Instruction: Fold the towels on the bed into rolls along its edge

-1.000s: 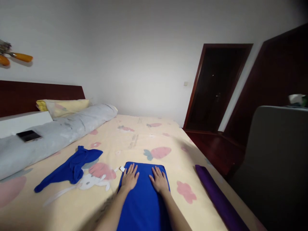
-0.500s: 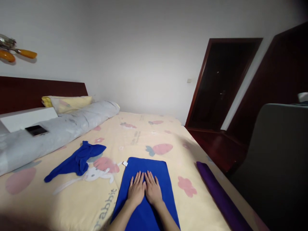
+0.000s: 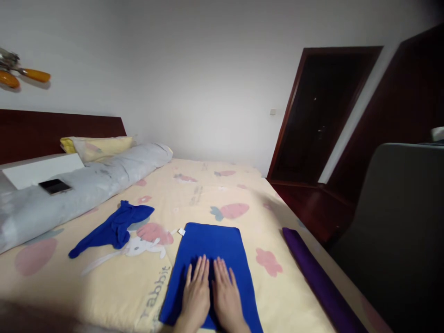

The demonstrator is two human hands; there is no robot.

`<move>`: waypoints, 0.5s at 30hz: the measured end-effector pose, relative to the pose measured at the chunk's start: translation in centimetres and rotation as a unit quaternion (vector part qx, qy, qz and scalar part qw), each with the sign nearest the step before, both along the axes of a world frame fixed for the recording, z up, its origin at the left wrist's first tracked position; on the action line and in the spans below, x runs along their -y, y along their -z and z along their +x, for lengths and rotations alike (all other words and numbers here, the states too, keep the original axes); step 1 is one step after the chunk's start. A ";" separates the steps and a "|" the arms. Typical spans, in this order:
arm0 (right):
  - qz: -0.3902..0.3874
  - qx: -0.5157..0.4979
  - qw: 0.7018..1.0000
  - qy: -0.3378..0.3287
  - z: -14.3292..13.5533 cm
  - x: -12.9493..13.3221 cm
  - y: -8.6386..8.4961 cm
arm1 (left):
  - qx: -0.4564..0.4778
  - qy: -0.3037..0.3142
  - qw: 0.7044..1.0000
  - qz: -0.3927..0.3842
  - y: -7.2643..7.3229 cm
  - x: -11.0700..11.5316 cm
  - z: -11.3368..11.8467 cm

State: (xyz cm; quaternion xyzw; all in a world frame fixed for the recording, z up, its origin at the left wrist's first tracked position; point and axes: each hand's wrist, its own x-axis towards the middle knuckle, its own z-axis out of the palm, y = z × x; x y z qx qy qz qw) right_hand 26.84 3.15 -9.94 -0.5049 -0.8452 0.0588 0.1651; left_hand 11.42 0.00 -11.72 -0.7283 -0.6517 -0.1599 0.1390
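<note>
A blue cloth with a small white tag at its far left corner lies spread flat on the bed. My left hand is over its near half, palm down, fingers stretched out. Beside it, my right hand is palm down as well with fingers extended, and a narrow gap separates the two. Whether the palms press on the cloth or hover just above it is hard to tell. Left of the cloth, a second blue cloth lies crumpled on the bed.
The patterned bedsheet covers the bed. A rolled purple cloth lies along the right edge. At left are a long grey roll, a phone, a white box and a yellow pillow. A dark chair back stands at right.
Both hands have drawn back toward me along the cloth and moved slightly apart. The cloth's near edge now shows, and the view has shifted a little.
</note>
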 end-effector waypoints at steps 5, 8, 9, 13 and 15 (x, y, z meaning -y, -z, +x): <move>-0.038 0.003 0.999 -0.019 0.8 2.2 1.5 | 0.002 0.044 0.999 -0.017 1.4 2.4 -1.5; -0.004 -0.010 1.000 0.011 5.0 2.0 2.8 | 0.005 0.040 0.999 -0.031 1.1 4.5 -5.2; 0.010 -0.013 1.000 0.022 6.4 1.9 3.2 | 0.008 0.031 0.999 -0.035 0.9 5.1 -6.4; 0.047 -0.001 0.998 0.051 10.7 1.8 4.8 | 0.015 -0.014 0.999 -0.036 1.4 7.1 -9.5; 0.064 0.006 0.996 0.054 11.9 2.0 5.1 | 0.014 -0.038 0.999 -0.022 1.9 7.8 -10.4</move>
